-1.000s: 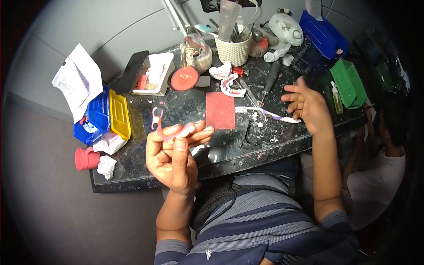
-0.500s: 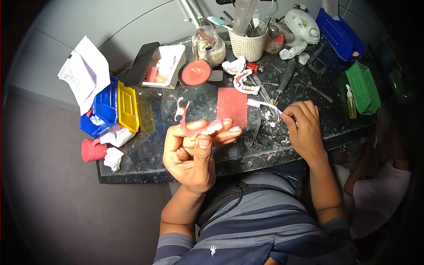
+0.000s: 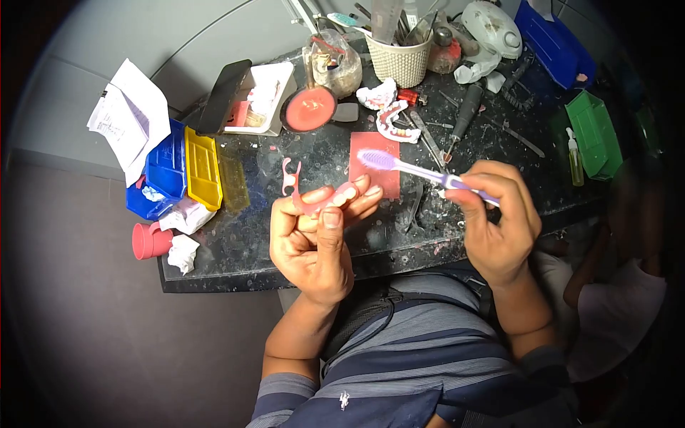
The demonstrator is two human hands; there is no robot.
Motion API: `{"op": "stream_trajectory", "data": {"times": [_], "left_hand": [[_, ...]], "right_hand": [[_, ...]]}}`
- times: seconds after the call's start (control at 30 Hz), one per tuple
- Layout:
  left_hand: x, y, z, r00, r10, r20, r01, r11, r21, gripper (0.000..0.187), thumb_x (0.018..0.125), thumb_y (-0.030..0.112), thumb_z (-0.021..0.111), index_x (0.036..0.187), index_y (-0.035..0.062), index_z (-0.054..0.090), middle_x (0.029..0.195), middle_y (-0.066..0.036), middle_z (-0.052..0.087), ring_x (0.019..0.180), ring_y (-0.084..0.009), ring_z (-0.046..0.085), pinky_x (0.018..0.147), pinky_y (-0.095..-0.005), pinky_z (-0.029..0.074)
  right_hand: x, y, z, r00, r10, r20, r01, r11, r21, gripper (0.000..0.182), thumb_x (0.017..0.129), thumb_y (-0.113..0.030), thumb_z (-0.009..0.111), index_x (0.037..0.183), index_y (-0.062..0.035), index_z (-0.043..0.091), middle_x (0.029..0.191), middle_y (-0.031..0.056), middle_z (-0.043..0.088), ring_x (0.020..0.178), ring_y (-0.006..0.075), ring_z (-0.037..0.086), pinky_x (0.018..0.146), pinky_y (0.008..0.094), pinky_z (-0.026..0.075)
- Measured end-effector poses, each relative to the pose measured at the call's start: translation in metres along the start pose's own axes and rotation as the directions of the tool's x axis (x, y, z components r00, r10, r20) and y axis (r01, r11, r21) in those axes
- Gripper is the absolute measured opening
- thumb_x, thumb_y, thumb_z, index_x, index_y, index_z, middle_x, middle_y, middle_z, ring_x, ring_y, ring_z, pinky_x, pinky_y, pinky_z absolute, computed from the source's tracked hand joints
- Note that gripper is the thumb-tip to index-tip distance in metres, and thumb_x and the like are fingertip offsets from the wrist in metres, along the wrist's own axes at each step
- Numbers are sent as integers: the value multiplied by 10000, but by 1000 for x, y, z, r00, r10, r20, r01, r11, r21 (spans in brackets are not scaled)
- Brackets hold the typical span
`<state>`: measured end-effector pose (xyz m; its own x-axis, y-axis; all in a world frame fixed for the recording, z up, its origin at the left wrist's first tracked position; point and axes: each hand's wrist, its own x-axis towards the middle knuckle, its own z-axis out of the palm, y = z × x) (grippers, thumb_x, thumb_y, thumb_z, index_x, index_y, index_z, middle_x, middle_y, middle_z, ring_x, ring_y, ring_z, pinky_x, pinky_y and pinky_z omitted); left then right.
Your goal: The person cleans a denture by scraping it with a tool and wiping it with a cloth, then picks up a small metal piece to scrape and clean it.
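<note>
Between the thumb and fingers of my left hand [image 3: 314, 246] is a pink partial denture [image 3: 312, 205] with white teeth; its curved clasp end sticks up at the left. My right hand [image 3: 503, 221] grips the handle of a purple and white toothbrush [image 3: 421, 172], raised over the bench with its bristle head pointing left. The brush head is above and to the right of the denture, not touching it. Under the brush lies a pink wax sheet [image 3: 362, 145]. Two dental models, one upper [image 3: 376, 95] and one with a toothed arch [image 3: 393, 125], rest behind the sheet.
The dark bench [image 3: 264, 250] holds a round pink dish [image 3: 311, 108], a white box [image 3: 283, 100], a tool cup [image 3: 398, 63] and a dark-handled tool [image 3: 468, 113]. Blue and yellow bins [image 3: 204, 171] and a pink mug [image 3: 148, 241] stand left, a green bin [image 3: 594, 135] right. Another person [image 3: 617, 307] sits at lower right.
My right hand has lifted the toothbrush off the bench and turned it, its head now over the wax sheet. My left hand has shifted slightly right with the denture.
</note>
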<state>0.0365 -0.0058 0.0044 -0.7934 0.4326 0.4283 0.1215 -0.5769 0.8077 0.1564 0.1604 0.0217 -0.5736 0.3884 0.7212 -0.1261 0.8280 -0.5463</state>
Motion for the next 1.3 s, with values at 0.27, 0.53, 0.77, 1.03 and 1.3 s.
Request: {"op": "stream_trajectory", "data": {"times": [0.27, 0.53, 0.77, 1.03, 1.3], "left_hand": [[-14, -5, 2, 1000, 7, 5, -7, 993, 115, 197, 1007, 102, 517, 1122, -38, 439, 1050, -260, 669, 987, -424, 684, 825, -519, 604], [-10, -6, -4, 985, -169, 39, 171, 985, -35, 247, 1004, 139, 547, 1162, -42, 492, 1030, -244, 686, 958, -392, 702, 768, -455, 623], [-8, 7, 2, 943, -303, 137, 323, 933, -157, 281, 1017, 177, 526, 1188, -42, 479, 1022, -296, 671, 860, -380, 721, 748, -451, 623], [-12, 17, 3, 944, -299, 136, 317, 939, -136, 300, 1009, 194, 547, 1178, -40, 467, 1009, -295, 671, 844, -388, 722, 714, -465, 625], [-10, 19, 2, 956, -266, 125, 284, 946, -158, 300, 1010, 191, 543, 1176, -46, 462, 996, -278, 676, 846, -389, 721, 714, -468, 626]], "right_hand": [[-10, 3, -1, 998, 42, 49, -48, 992, 121, 170, 809, -21, 765, 895, 32, 627, 847, 154, 635, 729, 260, 657, 635, 315, 530], [-15, 50, -20, 943, 333, -28, -333, 930, -157, 134, 872, -80, 707, 902, -13, 595, 822, 122, 622, 686, 269, 631, 599, 353, 487], [-16, 69, -37, 906, 406, 121, -300, 816, -494, 151, 828, -104, 731, 874, -30, 607, 861, 115, 623, 850, 322, 586, 786, 418, 448], [59, 114, -40, 983, 95, 155, 15, 809, -588, 376, 883, -96, 644, 1248, -34, 576, 1264, 167, 595, 1139, 380, 547, 981, 432, 441], [125, 230, -27, 829, 306, 467, 178, 648, -741, 435, 802, -36, 623, 1208, -173, 698, 1172, 135, 686, 1150, 305, 617, 1036, 386, 442]]}}
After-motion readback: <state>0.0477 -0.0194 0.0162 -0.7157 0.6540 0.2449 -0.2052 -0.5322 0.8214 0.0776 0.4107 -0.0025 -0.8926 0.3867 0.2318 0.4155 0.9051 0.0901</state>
